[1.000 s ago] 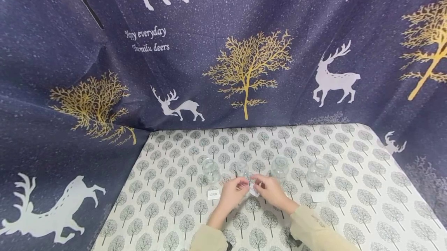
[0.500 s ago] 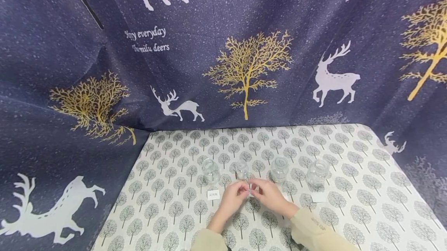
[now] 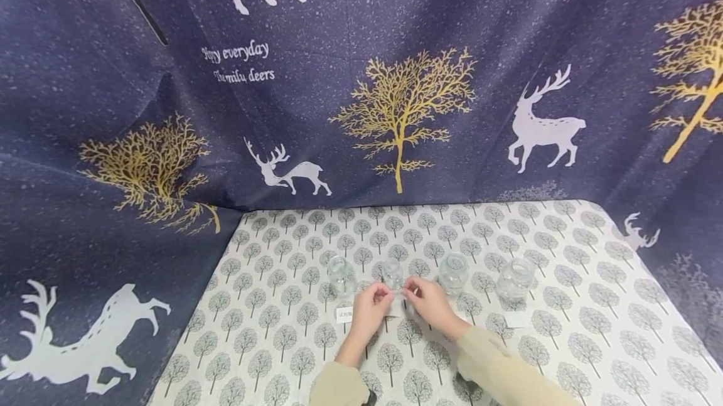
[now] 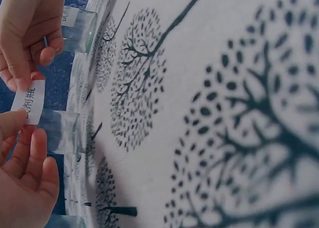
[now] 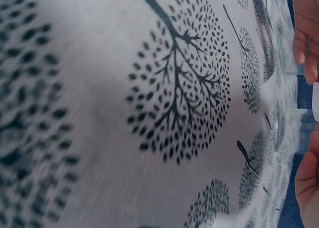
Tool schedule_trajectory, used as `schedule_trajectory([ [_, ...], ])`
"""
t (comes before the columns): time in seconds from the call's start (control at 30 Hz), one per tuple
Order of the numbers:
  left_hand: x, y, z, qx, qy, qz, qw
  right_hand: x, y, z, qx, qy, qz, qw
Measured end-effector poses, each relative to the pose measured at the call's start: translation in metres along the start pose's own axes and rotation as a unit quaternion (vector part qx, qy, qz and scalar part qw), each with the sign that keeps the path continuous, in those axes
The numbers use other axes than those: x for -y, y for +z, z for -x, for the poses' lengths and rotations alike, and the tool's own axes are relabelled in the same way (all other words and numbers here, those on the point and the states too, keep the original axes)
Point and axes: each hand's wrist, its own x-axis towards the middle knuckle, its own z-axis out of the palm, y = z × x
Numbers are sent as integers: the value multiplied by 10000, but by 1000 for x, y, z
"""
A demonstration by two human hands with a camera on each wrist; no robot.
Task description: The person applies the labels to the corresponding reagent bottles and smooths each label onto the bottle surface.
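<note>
Both hands hold a small white label printed with dark characters, stretched between them close in front of a small clear glass jar. My left hand pinches its left end with thumb and fingertips. The right end is pinched by my right hand. In the left wrist view the printed face shows, partly covered by the fingertips. The right wrist view catches only a sliver of the label at its right border.
Larger clear jars flank the small one: a left jar, a middle-right jar and a right jar. A printed card and a white card lie before the outer jars. A tree-print cloth covers the table.
The hands have come up and forward, toward the small jar. They were close together half a second ago; now their fingertips are drawn apart with the label between them.
</note>
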Motion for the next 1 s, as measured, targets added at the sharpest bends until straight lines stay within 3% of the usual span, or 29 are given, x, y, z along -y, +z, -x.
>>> schedule_trajectory([
  [0.23, 5, 6, -6, -539, 35, -441, 9976, -1, 9, -9, -382, 190, 248, 9988],
  [1.0, 7, 10, -17, -764, -370, -1050, 9908, -15, 16, -19, -85, 553, 283, 9980],
])
